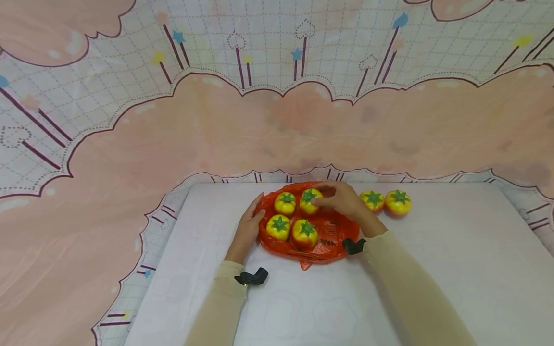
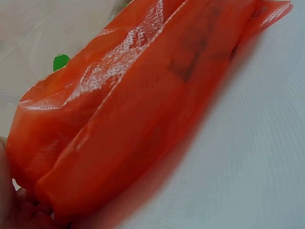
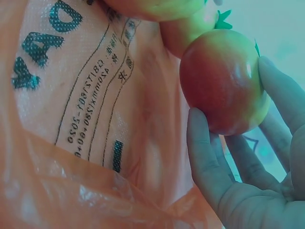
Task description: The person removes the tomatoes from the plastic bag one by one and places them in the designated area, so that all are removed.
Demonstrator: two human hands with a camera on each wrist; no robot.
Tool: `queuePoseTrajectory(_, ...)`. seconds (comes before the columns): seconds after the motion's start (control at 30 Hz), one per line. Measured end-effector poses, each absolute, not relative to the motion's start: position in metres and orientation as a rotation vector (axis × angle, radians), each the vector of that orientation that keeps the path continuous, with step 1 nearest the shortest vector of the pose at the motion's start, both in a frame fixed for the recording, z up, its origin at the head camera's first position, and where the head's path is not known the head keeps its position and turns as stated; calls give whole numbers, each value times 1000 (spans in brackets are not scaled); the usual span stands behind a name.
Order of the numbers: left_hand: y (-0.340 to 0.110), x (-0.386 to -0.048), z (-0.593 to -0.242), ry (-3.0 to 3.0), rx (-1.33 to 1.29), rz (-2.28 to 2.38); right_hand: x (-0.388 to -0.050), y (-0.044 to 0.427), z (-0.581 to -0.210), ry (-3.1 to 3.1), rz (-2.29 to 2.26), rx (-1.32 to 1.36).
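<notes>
A red plastic bag [image 1: 331, 230] lies spread open on the white table, with dark print on its inside. My left hand [image 1: 248, 226] grips the bag's left rim, thumb over the edge; in the left wrist view only parts of the fingers show beside the bag wall [image 2: 124, 114]. Over the bag, my right hand [image 1: 346, 199] pinches a yellow-red toy tomato [image 3: 224, 83] with a green leafy top. Other toy tomatoes sit inside the bag: one at back left [image 1: 285, 203], one at front left [image 1: 278, 227] and one nearer the middle [image 1: 305, 234].
Two more toy tomatoes, one [image 1: 372, 200] beside another [image 1: 398, 203], stand on the table [image 1: 454, 259] right of the bag, just past my right wrist. Behind the table hangs a patterned cloth [image 1: 303, 129]. Each wrist wears a black camera mount [image 1: 253, 277].
</notes>
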State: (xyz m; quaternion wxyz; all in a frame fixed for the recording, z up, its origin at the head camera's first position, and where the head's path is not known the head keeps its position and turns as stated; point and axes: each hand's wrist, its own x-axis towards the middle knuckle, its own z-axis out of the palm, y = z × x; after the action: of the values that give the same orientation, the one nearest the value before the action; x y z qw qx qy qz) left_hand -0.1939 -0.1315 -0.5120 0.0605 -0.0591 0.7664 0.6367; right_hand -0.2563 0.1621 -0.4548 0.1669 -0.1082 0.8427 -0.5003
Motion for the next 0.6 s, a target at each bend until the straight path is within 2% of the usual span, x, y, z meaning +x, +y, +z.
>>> queuePoseTrajectory(0.6, -132, -194, -512, 2320, -166, 1935, -252, 174, -441, 2408, -1472, -314)
